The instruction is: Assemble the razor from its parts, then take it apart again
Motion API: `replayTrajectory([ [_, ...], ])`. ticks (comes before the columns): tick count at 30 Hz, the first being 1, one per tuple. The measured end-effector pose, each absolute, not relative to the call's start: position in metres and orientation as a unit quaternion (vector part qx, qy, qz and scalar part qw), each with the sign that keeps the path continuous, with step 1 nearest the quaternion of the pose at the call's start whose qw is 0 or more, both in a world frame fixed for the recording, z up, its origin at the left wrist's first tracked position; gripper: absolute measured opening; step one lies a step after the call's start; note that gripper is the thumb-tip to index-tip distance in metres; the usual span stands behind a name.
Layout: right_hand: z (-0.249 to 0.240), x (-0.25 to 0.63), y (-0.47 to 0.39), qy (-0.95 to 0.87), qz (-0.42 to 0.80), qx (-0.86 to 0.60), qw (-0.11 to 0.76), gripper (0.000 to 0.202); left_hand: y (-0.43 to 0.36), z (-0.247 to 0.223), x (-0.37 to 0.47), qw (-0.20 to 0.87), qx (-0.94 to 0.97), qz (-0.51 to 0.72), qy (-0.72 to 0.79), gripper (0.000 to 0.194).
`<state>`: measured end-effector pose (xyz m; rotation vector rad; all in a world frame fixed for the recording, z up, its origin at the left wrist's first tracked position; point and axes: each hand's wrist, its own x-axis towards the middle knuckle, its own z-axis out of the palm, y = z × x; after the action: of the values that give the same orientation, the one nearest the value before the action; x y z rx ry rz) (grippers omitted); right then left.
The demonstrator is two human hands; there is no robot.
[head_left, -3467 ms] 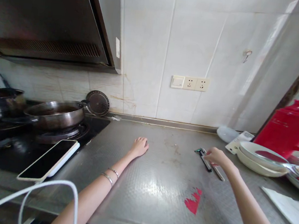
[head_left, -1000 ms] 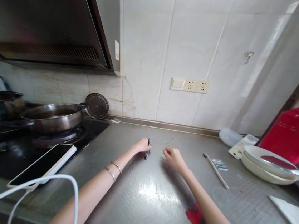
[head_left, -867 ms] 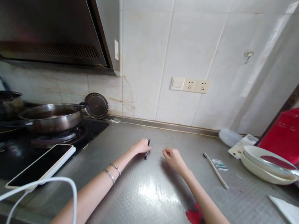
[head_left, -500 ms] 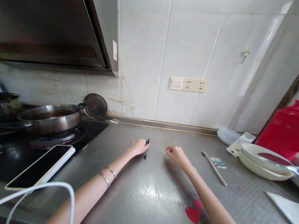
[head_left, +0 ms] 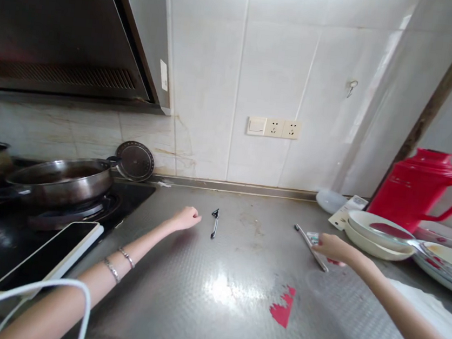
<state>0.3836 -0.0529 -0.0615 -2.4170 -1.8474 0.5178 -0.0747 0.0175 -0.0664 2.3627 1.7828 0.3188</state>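
Observation:
A small black and silver razor (head_left: pixel 215 224) lies on the metal countertop (head_left: pixel 240 258), its head toward the wall. To its left, just apart from it, my left hand (head_left: pixel 186 218) hovers with curled fingers and nothing visible in them. My right hand (head_left: pixel 333 248) is over a toothbrush (head_left: pixel 311 248) and a small clear packet (head_left: pixel 313 237), which it partly covers. Its fingers are bent together at the toothbrush handle; whether they grip the handle or the packet is hard to tell.
Left are a phone (head_left: pixel 49 255) with a white cable (head_left: pixel 53 282), a steel pan (head_left: pixel 65 178) and a round dark lid (head_left: pixel 134 161). Right stand a red thermos (head_left: pixel 415 185), stacked bowls (head_left: pixel 376 241) and white paper (head_left: pixel 432 310). A red patch (head_left: pixel 283 308) marks the counter.
My left hand has let go of the razor and moved left. My right hand has moved right, to the toothbrush and packet. The view has shifted slightly to the right.

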Motion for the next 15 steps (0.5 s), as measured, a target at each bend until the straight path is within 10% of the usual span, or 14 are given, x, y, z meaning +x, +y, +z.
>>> replayTrajectory([
  [15,-0.101,0.4,-0.052,-0.728,0.071,-0.682,0.008,0.021,0.006,-0.069,-0.062,0.096,0.809,0.087,0.573,0.032],
])
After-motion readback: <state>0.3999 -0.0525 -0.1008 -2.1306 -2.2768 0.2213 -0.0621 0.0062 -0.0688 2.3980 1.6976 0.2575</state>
